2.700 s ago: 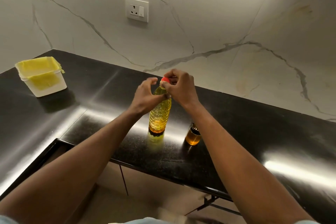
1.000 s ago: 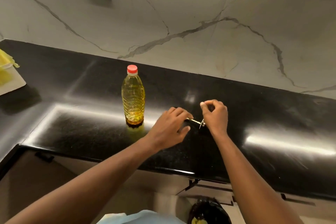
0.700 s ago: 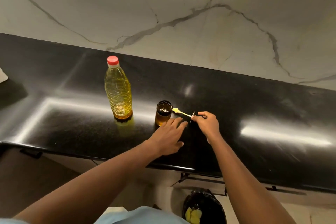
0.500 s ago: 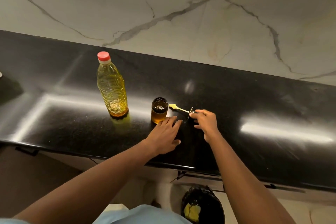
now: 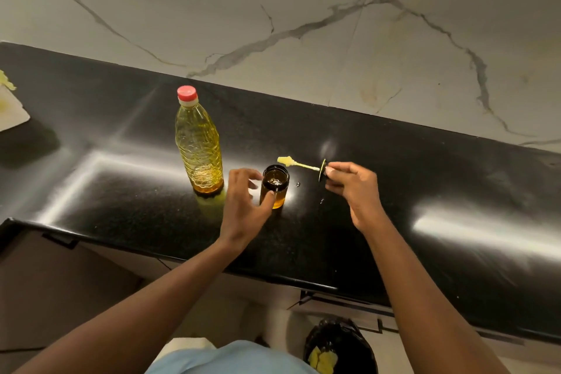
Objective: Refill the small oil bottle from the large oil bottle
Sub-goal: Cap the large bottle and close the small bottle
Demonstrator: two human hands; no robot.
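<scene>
Refilling task, head view, items listed from left to right. A white container (image 5: 10, 112) sits at the left edge of the black surface (image 5: 100, 191), well apart from the work.

The large oil bottle (image 5: 198, 146) stands upright, about two-thirds full, in the same spot relative to the small bottle as a second ago. Its red cap (image 5: 187, 93) is still seated, although both hands were at that cap 2.7 s ago; whether it is loosened cannot be told.

The left hand (image 5: 243, 206), which half a second ago lay flat on the surface, has risen. Its fingers are now spread and lightly curved, with the thumb across the near wall of the small oil bottle (image 5: 274, 187) and the other fingers apart from the glass on its left.

The small bottle stands just right of the large one. Its mouth is now open and it holds a low level of amber oil. A few drops (image 5: 298, 184) lie on the surface beside it.

The brush lid (image 5: 303, 165), at the mouth 0.7 s ago, has been drawn clear. It is held level beyond and to the right of the mouth, pinched at its black disc by the fingertips of the right hand (image 5: 353, 188).

Judgement: the receiving bottle is ready. The lid still has to be parked and the red cap removed before any pouring.
</scene>
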